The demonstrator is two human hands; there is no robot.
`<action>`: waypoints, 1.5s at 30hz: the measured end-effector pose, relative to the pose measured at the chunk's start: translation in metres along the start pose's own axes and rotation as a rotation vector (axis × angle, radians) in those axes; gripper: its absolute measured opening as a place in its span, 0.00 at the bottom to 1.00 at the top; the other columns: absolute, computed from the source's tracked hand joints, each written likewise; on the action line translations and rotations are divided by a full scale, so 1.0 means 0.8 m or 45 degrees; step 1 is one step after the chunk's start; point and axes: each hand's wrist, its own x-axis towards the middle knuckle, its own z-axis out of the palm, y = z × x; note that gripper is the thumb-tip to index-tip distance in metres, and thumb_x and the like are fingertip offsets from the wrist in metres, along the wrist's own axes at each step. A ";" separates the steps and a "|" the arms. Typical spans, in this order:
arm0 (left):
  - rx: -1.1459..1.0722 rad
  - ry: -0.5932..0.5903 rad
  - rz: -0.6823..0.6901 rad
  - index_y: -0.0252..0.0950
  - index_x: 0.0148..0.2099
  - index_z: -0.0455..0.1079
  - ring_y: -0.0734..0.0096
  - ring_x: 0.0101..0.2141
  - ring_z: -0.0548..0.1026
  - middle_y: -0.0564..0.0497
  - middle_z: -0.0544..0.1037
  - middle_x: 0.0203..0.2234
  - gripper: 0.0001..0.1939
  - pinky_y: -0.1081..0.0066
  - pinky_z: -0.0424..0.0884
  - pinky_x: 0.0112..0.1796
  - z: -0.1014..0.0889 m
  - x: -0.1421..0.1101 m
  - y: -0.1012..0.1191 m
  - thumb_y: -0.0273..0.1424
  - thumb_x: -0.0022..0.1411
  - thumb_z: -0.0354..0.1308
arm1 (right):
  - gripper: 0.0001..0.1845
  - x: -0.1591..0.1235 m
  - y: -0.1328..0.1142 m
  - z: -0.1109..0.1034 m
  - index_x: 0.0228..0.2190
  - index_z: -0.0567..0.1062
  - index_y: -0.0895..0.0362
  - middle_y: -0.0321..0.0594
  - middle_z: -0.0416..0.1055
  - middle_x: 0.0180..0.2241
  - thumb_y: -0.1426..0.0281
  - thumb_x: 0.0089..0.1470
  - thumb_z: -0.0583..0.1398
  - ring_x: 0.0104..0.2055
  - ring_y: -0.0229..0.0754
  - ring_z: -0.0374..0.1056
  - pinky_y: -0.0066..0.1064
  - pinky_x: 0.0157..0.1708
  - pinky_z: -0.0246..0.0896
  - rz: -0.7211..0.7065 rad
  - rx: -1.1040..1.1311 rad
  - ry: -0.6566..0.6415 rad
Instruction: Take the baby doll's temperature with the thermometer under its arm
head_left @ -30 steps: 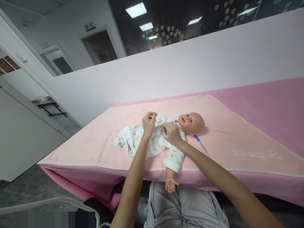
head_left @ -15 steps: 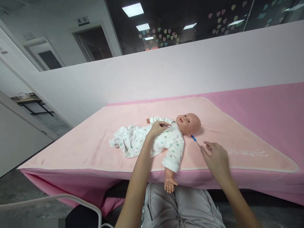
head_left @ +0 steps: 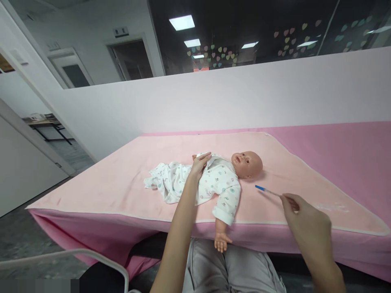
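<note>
While against the doll's shirt (head_left: 220, 179), left hand (head_left: 199, 164) of unclear grip, right hand (head_left: 305, 219) tight on blue-tipped stick (head_left: 262, 189).

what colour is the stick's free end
The free end is blue, clearest in the head view.

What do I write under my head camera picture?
A dressed baby doll lies on a peach mat, left hand over its middle, right hand holding a thin, blue-ended stick.

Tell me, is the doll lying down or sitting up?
The doll is lying down, on its back: its head rests on the pink blanket, and the front of its shirt faces up.
</note>
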 end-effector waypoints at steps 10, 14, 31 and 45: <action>0.009 0.004 0.000 0.32 0.38 0.75 0.81 0.23 0.67 0.52 0.74 0.24 0.20 0.77 0.61 0.26 0.002 -0.002 0.002 0.32 0.39 0.69 | 0.16 0.094 -0.156 0.079 0.29 0.75 0.62 0.47 0.73 0.26 0.73 0.57 0.48 0.31 0.43 0.69 0.28 0.30 0.56 -0.509 0.075 -0.288; 0.065 -0.054 -0.021 0.32 0.38 0.74 0.78 0.25 0.70 0.51 0.75 0.25 0.20 0.75 0.65 0.30 0.000 -0.002 -0.004 0.33 0.40 0.68 | 0.15 0.122 -0.192 0.147 0.32 0.74 0.64 0.53 0.73 0.32 0.80 0.55 0.47 0.33 0.43 0.70 0.27 0.30 0.57 -0.577 -0.048 -0.634; 1.819 0.142 0.530 0.38 0.56 0.58 0.58 0.60 0.50 0.42 0.56 0.59 0.26 0.57 0.50 0.56 -0.002 0.057 -0.011 0.22 0.54 0.50 | 0.11 0.143 -0.182 0.187 0.37 0.73 0.58 0.45 0.71 0.39 0.67 0.58 0.53 0.41 0.42 0.67 0.35 0.43 0.61 -0.502 0.016 -0.727; 2.425 0.094 0.586 0.33 0.43 0.67 0.54 0.49 0.62 0.37 0.68 0.45 0.14 0.60 0.56 0.48 -0.008 0.035 0.001 0.25 0.54 0.48 | 0.16 0.115 -0.186 0.177 0.34 0.73 0.64 0.52 0.71 0.36 0.81 0.55 0.46 0.40 0.46 0.68 0.32 0.37 0.60 -0.639 0.012 -0.629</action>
